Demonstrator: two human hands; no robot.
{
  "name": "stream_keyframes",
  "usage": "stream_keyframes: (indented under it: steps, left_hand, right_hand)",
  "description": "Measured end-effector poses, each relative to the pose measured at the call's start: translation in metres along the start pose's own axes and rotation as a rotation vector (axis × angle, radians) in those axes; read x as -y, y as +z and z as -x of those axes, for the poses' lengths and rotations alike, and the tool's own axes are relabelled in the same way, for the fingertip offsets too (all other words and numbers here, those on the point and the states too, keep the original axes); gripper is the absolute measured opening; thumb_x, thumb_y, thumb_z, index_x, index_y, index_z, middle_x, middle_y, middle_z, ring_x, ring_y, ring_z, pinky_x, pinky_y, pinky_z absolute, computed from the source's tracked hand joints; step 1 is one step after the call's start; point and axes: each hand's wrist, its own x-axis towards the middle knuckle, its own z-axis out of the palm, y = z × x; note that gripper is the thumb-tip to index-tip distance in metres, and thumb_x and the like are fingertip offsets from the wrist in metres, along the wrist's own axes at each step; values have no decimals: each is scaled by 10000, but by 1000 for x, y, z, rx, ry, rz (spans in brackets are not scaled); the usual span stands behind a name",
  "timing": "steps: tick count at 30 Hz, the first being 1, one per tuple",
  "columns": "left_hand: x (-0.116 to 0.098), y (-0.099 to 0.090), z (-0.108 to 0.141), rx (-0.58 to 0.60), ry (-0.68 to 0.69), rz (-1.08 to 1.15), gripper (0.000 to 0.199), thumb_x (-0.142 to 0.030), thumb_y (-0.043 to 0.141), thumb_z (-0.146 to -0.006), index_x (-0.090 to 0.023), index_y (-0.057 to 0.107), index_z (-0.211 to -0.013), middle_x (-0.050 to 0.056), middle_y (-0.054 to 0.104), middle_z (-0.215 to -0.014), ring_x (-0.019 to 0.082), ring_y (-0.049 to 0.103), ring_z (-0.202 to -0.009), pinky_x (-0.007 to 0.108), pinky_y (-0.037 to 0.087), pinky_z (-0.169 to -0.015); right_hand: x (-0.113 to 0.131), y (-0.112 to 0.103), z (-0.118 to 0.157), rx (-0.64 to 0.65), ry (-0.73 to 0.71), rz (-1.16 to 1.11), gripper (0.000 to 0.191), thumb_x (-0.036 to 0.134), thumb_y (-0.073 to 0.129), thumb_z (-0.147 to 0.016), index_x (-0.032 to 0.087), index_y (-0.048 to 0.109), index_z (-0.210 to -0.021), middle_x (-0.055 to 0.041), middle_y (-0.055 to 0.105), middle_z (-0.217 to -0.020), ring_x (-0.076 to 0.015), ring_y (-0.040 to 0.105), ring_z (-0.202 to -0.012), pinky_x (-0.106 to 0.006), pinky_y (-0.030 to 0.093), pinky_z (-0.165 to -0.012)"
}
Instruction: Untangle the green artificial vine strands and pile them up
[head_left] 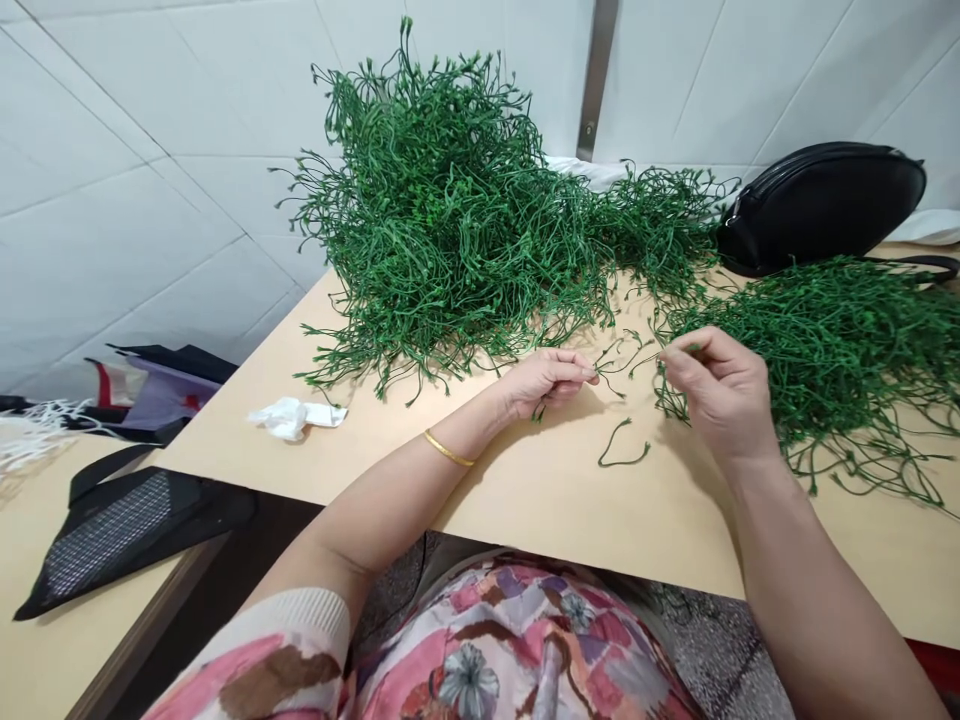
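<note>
Crumpled white tissue at table's left. Tall heap of green strands at the back, tangled; most of the material sits here. Left hand in front of it: thumb and forefinger closed on a small sprig of a few strands — this bunch looks only partly gathered. One loose strand lies bare on the table between the hands. Right hand: fingertips pinched narrow, a bit of green between them. Lower pile beyond, at right — whether finished or waiting, cannot tell.
</note>
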Motion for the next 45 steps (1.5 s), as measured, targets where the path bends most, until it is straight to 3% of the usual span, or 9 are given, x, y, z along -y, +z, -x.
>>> stream_keyframes:
  steps: [4,8,14,18,21,30,33,39,45]
  left_hand:
    - [1,4,2,-5,-4,-12,178,-247,717,-633,-112,606,-669,-91,304,-400,11,194,-358,173,86,-392]
    - [3,6,2,-29,23,0,194,-253,716,-648,-122,573,-657,-84,327,-411,12,208,-361,173,90,-394]
    - [3,10,4,-63,44,39,172,-250,688,-677,-124,572,-694,-88,319,-424,14,201,-362,181,83,-398]
    - [3,11,5,-70,58,46,143,-219,668,-667,-138,551,-686,-92,313,-417,15,196,-362,188,81,-408]
    - [4,13,5,-94,73,4,120,-178,653,-648,-141,540,-665,-88,336,-421,13,209,-368,192,88,-417]
    - [3,18,8,-133,148,-243,99,-172,602,-680,-112,563,-612,-65,373,-445,23,249,-419,204,137,-447]
    - [-4,20,15,-37,137,-198,117,-190,627,-681,-105,574,-620,-70,354,-438,20,237,-421,197,127,-441]
    - [-5,24,26,334,24,82,216,-257,726,-609,-116,565,-632,-33,479,-494,4,248,-400,180,149,-420]
    - [-2,36,36,392,-55,140,244,-229,762,-502,-101,565,-568,24,564,-530,2,271,-377,175,150,-395]
  right_hand:
    - [1,15,5,122,-117,317,161,324,569,-830,185,646,-805,-37,617,-782,-111,466,-590,-268,348,-540]
    - [-6,26,8,237,43,410,205,341,554,-823,164,630,-891,-33,615,-751,-87,423,-499,-248,304,-467]
    - [-12,29,5,65,194,155,279,364,638,-752,198,517,-941,-50,614,-955,-53,404,-501,-208,296,-420]
    - [-10,29,2,164,343,-18,455,406,717,-670,190,512,-1013,24,545,-727,-54,361,-475,-207,264,-410]
    - [-8,30,2,301,394,-19,422,455,721,-656,155,577,-915,67,429,-572,-55,304,-462,-219,221,-425]
    - [-11,24,-1,362,209,342,335,436,565,-794,160,543,-606,31,403,-545,-91,335,-540,-249,251,-510]
    - [-5,20,1,408,218,238,340,447,574,-792,159,542,-614,40,383,-521,-79,307,-503,-241,226,-482]
    - [6,10,9,650,267,-263,382,500,616,-764,160,547,-603,55,356,-467,-53,247,-420,-226,164,-416]
    - [18,10,18,704,232,-353,351,480,669,-720,167,611,-571,24,439,-439,-72,329,-397,-230,226,-408]
